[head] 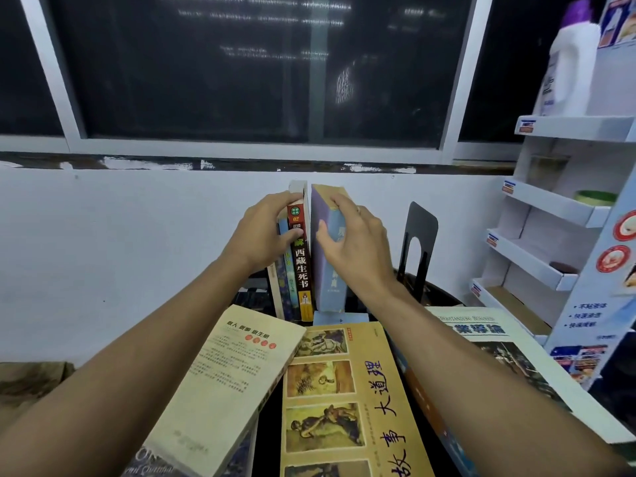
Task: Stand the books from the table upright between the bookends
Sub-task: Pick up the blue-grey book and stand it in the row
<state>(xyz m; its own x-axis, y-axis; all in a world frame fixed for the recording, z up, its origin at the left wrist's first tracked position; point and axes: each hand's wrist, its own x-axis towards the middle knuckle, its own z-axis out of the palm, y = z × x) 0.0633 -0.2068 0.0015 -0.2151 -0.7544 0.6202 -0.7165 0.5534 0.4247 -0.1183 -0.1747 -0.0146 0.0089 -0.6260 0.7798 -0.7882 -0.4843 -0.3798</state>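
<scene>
Several books stand upright at the back of the table, among them a dark-spined book with a red top [302, 266]. My left hand [265, 235] grips the top of this upright group. Just to their right, my right hand [351, 242] holds a pale purple book [325, 270] upright by its top. A black metal bookend [418, 246] stands farther right, apart from the purple book. The left bookend is hidden. Lying flat in front are a cream book [220, 383], a yellow book with pictures [344, 401] and a large white book [499, 352].
A white wall [120, 235] and a dark window rise behind the table. On the right stands a white cardboard display shelf [564, 208] with a white bottle [568, 70] on top. A brown surface shows at the lower left.
</scene>
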